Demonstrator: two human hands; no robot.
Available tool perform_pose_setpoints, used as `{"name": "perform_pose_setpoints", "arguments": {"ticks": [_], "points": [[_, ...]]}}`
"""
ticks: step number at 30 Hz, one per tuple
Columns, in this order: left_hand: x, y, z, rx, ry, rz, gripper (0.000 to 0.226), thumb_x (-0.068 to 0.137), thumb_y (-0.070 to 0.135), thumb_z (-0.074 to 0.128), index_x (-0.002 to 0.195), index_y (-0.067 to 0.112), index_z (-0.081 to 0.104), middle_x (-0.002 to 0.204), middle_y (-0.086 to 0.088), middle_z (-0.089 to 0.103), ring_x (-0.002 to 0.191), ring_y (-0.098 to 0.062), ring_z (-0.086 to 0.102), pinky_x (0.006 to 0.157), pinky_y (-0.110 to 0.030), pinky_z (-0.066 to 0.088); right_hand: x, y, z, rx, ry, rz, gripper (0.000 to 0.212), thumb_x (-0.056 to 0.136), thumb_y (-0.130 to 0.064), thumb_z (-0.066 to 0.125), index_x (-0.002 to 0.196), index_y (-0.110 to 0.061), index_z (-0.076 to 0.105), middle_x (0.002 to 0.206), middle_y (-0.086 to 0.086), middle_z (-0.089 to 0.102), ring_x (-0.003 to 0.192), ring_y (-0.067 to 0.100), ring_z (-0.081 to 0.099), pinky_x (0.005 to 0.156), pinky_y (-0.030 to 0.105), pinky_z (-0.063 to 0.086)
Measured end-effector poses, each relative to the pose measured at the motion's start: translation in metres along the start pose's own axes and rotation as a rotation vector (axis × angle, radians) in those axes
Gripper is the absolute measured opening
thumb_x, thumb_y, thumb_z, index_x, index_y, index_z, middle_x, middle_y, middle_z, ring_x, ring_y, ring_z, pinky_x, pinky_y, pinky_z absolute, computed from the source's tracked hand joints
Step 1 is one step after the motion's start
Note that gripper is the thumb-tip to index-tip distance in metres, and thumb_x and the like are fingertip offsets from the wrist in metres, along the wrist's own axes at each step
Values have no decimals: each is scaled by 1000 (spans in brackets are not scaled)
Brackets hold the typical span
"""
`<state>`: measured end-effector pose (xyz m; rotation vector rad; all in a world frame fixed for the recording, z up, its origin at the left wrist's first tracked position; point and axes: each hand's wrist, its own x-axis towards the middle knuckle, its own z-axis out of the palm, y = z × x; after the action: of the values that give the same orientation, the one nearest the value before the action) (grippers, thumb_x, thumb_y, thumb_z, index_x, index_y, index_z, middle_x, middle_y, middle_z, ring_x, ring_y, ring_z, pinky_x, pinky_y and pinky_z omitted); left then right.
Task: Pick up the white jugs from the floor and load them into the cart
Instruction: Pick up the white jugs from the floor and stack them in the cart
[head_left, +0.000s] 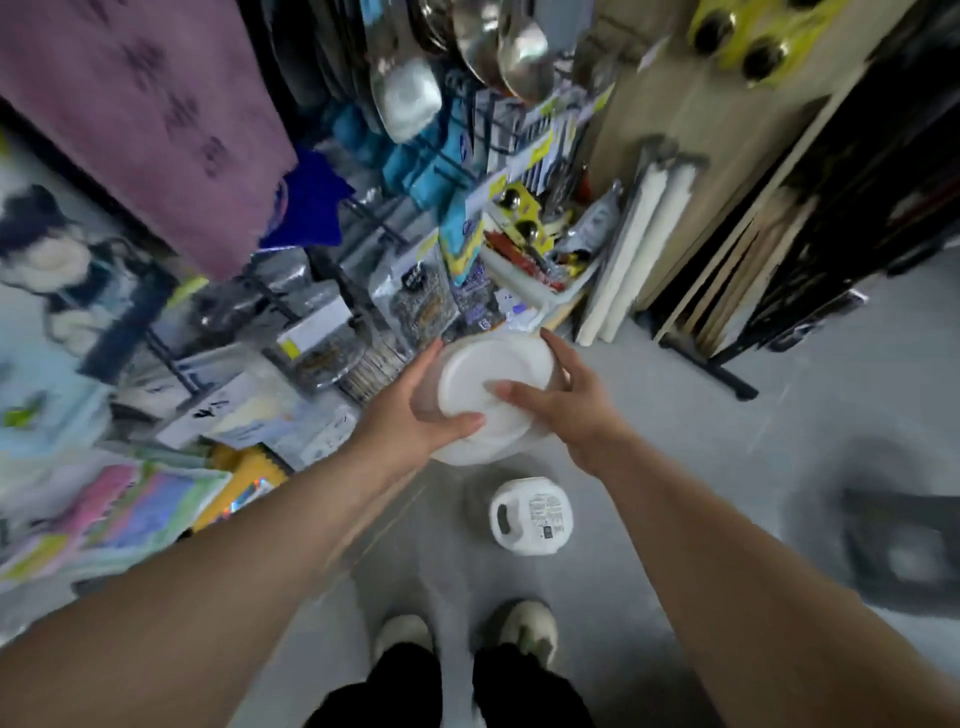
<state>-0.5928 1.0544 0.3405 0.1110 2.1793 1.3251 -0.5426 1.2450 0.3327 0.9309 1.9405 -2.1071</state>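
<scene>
While gripped from both sides, white jug (493, 387) held above the grey floor (727, 441), left hand (415, 415) and right hand (566, 410) each wrapped around it. Below, second white jug (531, 515) upright on the floor, just ahead of two pale shoes (524, 626). Beyond, cluttered shop shelves (363, 291), blurred.

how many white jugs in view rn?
2. One jug is held up between the left hand and right hand; the other jug stands on the floor below. Others may sit out of frame.
</scene>
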Motion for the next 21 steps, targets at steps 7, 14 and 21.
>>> {"name": "perform_pose_setpoints", "arguments": {"ticks": [7,14,21], "points": [[-92,63,-60,-58,60,84,106,51,52,90,140,55,33,137,11,48,120,-18,53,94,-46,53,-87,-79,26,-14,-47,-136,102,50,-35,95,140,-35,47,131,-5,56,116,17,58,98,42,52],[-167,85,-75,-214,258,91,110,38,59,86,137,56,39,133,12,54,115,-15,59,85,-44,58,-124,-120,41,-143,-278,-234,98,60,-35,91,144,-32,42,124,-7,56,112,19,58,93,40,55],[-253,82,-70,-392,646,62,83,67,25,87,133,50,43,118,22,56,100,-4,62,72,-30,59,-160,-147,88,-281,-646,-318,89,51,-39,91,131,-29,53,124,-2,62,111,22,62,90,46,56]]}}
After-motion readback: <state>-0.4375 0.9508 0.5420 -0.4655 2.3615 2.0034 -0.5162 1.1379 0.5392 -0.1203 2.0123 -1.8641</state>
